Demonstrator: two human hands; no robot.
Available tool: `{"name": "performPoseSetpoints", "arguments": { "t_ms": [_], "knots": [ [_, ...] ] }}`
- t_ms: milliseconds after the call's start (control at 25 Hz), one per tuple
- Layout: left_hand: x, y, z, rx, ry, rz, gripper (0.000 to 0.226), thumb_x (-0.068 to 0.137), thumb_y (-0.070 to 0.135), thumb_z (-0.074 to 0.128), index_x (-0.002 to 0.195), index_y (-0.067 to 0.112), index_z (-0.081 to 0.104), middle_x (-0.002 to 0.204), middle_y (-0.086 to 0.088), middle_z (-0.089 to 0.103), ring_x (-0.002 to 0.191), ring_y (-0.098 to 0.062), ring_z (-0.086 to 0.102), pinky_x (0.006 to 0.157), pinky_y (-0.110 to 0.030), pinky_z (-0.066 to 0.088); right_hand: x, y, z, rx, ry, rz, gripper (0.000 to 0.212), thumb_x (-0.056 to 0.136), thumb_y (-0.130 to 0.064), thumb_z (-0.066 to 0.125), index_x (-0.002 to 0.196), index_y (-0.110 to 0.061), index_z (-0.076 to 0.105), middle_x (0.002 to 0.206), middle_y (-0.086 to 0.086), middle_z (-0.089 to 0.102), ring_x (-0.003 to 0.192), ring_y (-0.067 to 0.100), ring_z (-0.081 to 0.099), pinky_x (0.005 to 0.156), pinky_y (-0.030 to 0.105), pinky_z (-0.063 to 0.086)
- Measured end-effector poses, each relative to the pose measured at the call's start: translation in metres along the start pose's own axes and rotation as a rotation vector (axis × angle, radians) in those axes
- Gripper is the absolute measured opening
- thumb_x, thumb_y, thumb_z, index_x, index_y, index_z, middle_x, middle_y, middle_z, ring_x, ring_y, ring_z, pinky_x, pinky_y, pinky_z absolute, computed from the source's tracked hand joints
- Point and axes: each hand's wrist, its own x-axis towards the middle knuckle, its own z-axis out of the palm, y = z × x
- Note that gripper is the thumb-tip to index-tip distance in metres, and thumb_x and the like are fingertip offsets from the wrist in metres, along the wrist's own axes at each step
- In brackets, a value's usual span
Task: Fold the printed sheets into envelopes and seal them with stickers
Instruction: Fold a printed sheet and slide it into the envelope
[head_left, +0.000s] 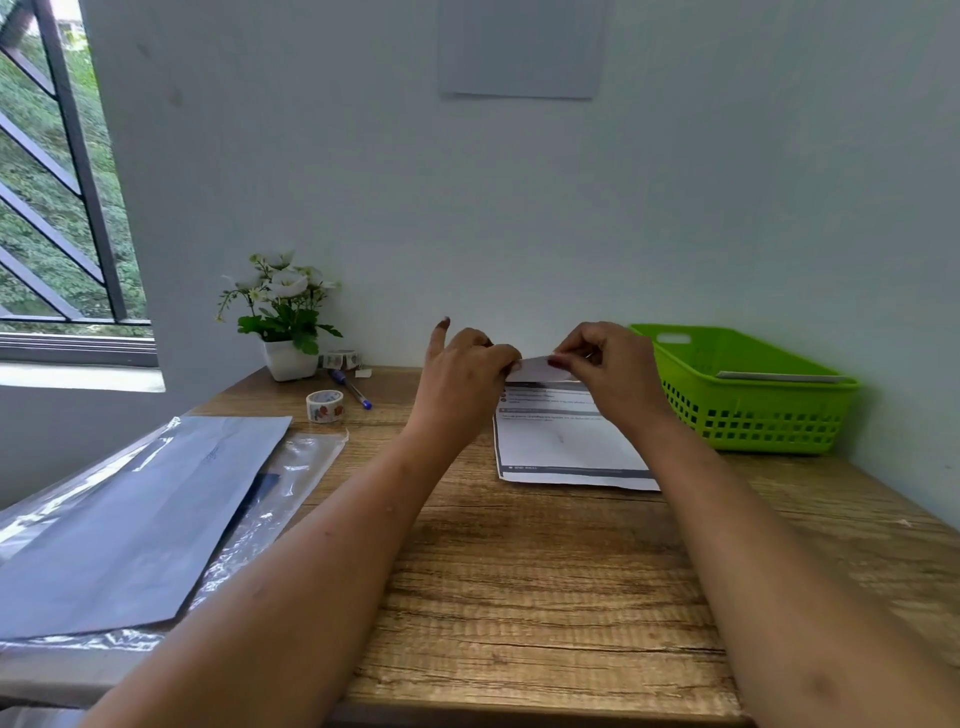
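Observation:
A printed sheet (566, 441) lies on the wooden table (545, 571) near the wall, its far edge lifted and folded toward me. My left hand (462, 371) pinches the left end of that raised edge, index finger sticking up. My right hand (608, 366) pinches the right end of the same edge. A roll of patterned sticker tape (324, 406) stands left of the sheet. A second roll (340, 359) sits by the plant pot.
A green plastic basket (748, 395) with flat paper inside stands at the right against the wall. A potted white flower (283, 312) and a blue pen (353, 391) are at the back left. Grey sheets in clear plastic sleeves (135, 514) cover the left side.

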Motion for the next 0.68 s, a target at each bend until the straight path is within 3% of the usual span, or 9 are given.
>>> {"name": "performPoseSetpoints", "arguments": {
  "t_ms": [80,120,200,320,440,520,560,600,680],
  "knots": [
    [0.003,-0.004,-0.003,-0.16,0.08,-0.094,0.022,0.095,0.013,0.048,0.1,0.013,0.07,0.086,-0.005,0.069,0.088,-0.021,0.06,0.112,-0.05,0.023,0.001,0.0,-0.002,0.062,0.128,0.036,0.009,0.081,-0.021,0.073,0.08,-0.015,0.067,0.057,-0.007,0.054,0.052,0.0,0.049,0.054,0.01,0.035],
    [0.003,-0.008,-0.004,-0.252,0.132,-0.144,0.022,0.096,0.011,0.047,0.096,0.012,0.069,0.077,0.0,0.066,0.075,-0.017,0.058,0.108,-0.049,0.027,0.001,0.001,-0.001,0.099,0.162,0.073,0.011,0.084,-0.024,0.07,0.087,-0.014,0.066,0.061,-0.006,0.054,0.055,0.0,0.049,0.057,0.012,0.037],
    [0.004,-0.014,-0.005,-0.443,0.216,-0.24,0.021,0.097,0.01,0.045,0.089,0.011,0.065,0.064,0.01,0.054,0.057,-0.005,0.046,0.092,-0.039,0.037,0.002,0.01,0.004,0.149,0.16,0.228,0.029,0.088,-0.03,0.064,0.113,-0.017,0.059,0.094,0.003,0.059,0.084,0.008,0.056,0.077,0.026,0.046],
    [0.007,-0.017,-0.009,-0.681,0.281,-0.401,0.021,0.098,0.011,0.044,0.089,0.011,0.062,0.066,0.007,0.051,0.056,-0.002,0.042,0.057,-0.02,0.033,0.001,0.031,0.009,0.224,0.094,0.535,0.07,0.087,-0.043,0.062,0.145,-0.023,0.028,0.143,0.008,0.035,0.128,0.022,0.04,0.109,0.041,0.035],
    [0.012,-0.02,-0.013,-1.07,0.281,-0.581,0.025,0.1,0.013,0.041,0.082,0.017,0.058,0.074,0.006,0.056,0.068,-0.006,0.049,0.063,-0.025,0.041,-0.002,0.036,0.006,0.51,0.038,0.713,0.096,0.081,-0.054,0.064,0.151,-0.03,0.003,0.158,-0.002,0.015,0.143,0.021,0.023,0.116,0.045,0.023],
    [0.013,-0.023,-0.016,-1.283,0.253,-0.685,0.028,0.101,0.016,0.042,0.078,0.021,0.057,0.077,0.005,0.059,0.073,-0.012,0.054,0.068,-0.032,0.046,-0.002,0.036,0.0,0.637,0.049,0.758,0.095,0.081,-0.052,0.065,0.15,-0.031,0.004,0.156,-0.004,0.022,0.14,0.021,0.028,0.111,0.044,0.027],
    [0.012,-0.027,-0.016,-1.323,0.235,-0.747,0.027,0.101,0.018,0.042,0.078,0.021,0.057,0.079,0.005,0.06,0.074,-0.013,0.055,0.069,-0.034,0.047,-0.001,0.036,-0.004,0.656,0.087,0.778,0.086,0.083,-0.047,0.066,0.149,-0.029,0.013,0.149,0.0,0.034,0.132,0.021,0.04,0.103,0.041,0.035],
    [0.011,-0.031,-0.017,-1.317,0.208,-0.81,0.026,0.101,0.02,0.042,0.079,0.021,0.057,0.08,0.004,0.06,0.075,-0.013,0.055,0.07,-0.035,0.048,0.0,0.038,-0.009,0.657,0.123,0.795,0.071,0.086,-0.04,0.066,0.144,-0.026,0.028,0.137,0.004,0.048,0.114,0.019,0.054,0.088,0.035,0.042],
    [0.006,-0.042,-0.016,-1.199,0.12,-0.907,0.024,0.1,0.022,0.044,0.081,0.02,0.058,0.083,0.0,0.059,0.076,-0.015,0.055,0.075,-0.038,0.05,0.001,0.038,-0.017,0.649,0.136,0.819,0.03,0.089,-0.025,0.064,0.117,-0.021,0.054,0.108,0.004,0.059,0.078,0.012,0.056,0.064,0.025,0.041]
  ]
}}
